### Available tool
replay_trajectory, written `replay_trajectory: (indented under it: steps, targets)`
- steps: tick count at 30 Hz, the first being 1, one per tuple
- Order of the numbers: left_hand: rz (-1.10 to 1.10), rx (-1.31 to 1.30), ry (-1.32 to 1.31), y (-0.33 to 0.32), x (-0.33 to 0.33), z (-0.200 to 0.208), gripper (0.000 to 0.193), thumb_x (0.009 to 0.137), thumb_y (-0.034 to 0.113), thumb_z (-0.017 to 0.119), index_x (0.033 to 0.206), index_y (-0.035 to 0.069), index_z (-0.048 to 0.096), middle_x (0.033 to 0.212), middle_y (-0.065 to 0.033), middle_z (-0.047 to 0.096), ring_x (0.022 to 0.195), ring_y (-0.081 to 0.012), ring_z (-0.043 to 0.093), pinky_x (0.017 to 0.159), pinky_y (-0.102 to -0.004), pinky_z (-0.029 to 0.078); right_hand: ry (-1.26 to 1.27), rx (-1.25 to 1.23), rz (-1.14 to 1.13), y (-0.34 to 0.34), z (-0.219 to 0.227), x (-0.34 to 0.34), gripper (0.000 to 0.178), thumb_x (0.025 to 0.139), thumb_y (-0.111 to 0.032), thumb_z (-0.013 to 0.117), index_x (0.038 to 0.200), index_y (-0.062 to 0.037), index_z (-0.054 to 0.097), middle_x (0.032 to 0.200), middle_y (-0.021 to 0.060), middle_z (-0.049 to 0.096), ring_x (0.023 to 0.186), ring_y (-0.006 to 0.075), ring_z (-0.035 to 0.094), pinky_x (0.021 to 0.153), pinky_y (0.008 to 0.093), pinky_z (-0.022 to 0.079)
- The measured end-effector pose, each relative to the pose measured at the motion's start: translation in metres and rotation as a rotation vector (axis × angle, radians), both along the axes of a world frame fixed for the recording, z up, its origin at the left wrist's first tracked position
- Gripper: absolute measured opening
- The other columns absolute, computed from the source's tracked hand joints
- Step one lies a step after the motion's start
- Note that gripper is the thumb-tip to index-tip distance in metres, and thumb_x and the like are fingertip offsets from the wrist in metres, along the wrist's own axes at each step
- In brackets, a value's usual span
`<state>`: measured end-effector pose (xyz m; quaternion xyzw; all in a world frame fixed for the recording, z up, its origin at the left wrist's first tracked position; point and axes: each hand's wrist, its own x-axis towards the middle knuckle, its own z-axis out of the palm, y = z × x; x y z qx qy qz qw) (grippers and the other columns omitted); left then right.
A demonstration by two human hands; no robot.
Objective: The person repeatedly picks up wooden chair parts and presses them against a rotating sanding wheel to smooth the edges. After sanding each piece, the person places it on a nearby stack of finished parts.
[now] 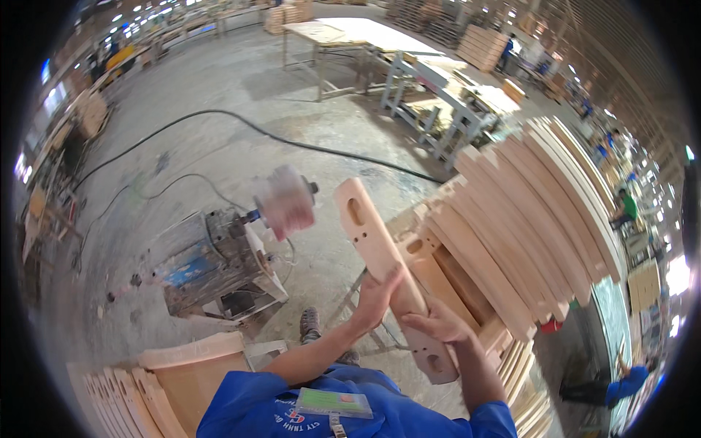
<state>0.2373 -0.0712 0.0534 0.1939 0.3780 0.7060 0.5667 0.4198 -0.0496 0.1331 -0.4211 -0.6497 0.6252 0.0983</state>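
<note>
A long pale wooden board [374,241], with an oval slot and small drilled holes near its far end, is held slantwise in front of me. My left hand [377,299] grips its left edge around the middle. Lower down, my right hand [441,321] is wrapped over its right side. To the left of the board's far end stands a sanding machine, its drum [286,202] blurred on a shaft above a worn blue motor [188,270]. The drum and board are apart.
Curved wooden pieces [518,212] are piled high on my right. More boards [135,398] stand at lower left. A black hose [292,141] crosses the concrete floor, and a worktable [325,33] stands beyond it. A person in blue [624,383] is at lower right.
</note>
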Motion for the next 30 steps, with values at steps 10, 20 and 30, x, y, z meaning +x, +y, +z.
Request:
replay_trajectory:
  steps: [10, 20, 30]
  targets:
    - [0.559, -0.377, 0.534, 0.045, -0.145, -0.034, 0.051, 0.099, 0.03, 0.08, 0.131, -0.006, 0.062, 0.12, -0.0185, 0.072, 0.11, -0.0297, 0.07, 0.099, -0.0411, 0.054, -0.405, 0.515, 0.096, -0.049, -0.095, -0.116, 0.123, 0.079, -0.038, 0.092, 0.168, 0.001, 0.017, 0.144, 0.0317, 0.055, 0.124, 0.0446, 0.066, 0.103, 0.0502, 0.055]
    - [0.339, -0.258, 2.063, 0.098, -0.282, -0.049, 0.077, 0.1, 0.043, 0.065, 0.152, -0.013, 0.05, 0.166, -0.0316, 0.04, 0.16, -0.0433, 0.033, 0.134, -0.056, 0.02, -0.373, 0.602, 0.146, 0.068, -0.115, -0.297, 0.114, 0.083, -0.038, 0.084, 0.169, -0.0021, 0.019, 0.141, 0.0292, 0.06, 0.123, 0.0477, 0.066, 0.103, 0.0536, 0.055]
    - [0.046, 0.026, 1.834, -0.006, -0.19, -0.102, 0.075, 0.1, 0.041, 0.067, 0.148, -0.014, 0.053, 0.164, -0.0339, 0.043, 0.157, -0.0472, 0.036, 0.132, -0.0594, 0.022, -0.357, 0.432, 0.158, -0.017, -0.139, -0.177, 0.112, 0.08, -0.022, 0.086, 0.168, -0.0021, 0.019, 0.138, 0.0311, 0.06, 0.126, 0.0504, 0.064, 0.104, 0.0562, 0.054]
